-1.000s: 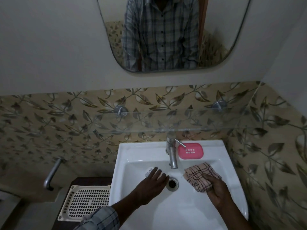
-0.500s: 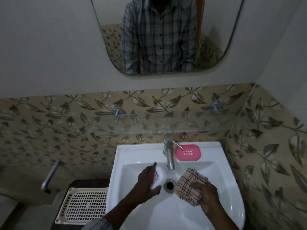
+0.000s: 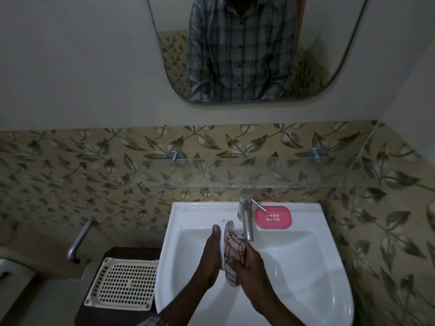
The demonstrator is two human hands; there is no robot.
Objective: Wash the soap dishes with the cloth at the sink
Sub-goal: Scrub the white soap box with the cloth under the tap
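Over the white sink (image 3: 306, 267), my left hand (image 3: 211, 252) holds a white soap dish (image 3: 224, 225) on edge, only its rim showing above my fingers. My right hand (image 3: 247, 260) grips a pink checked cloth (image 3: 233, 248) and presses it against the dish's inner face. The two hands meet just left of the tap (image 3: 246, 215). A second soap dish (image 3: 273, 217), pink with small drain holes, lies flat on the sink's back ledge to the right of the tap.
A cream perforated tray (image 3: 122, 283) sits on a dark stand left of the sink. A glass shelf (image 3: 259, 182) juts out above the tap. A metal pipe (image 3: 78, 241) sticks out of the tiled wall at left. A mirror (image 3: 242, 50) hangs above.
My left hand picked the white dish out of the basin and raised it on edge. My right hand brought the cloth leftward against it. The view moved closer to the sink.
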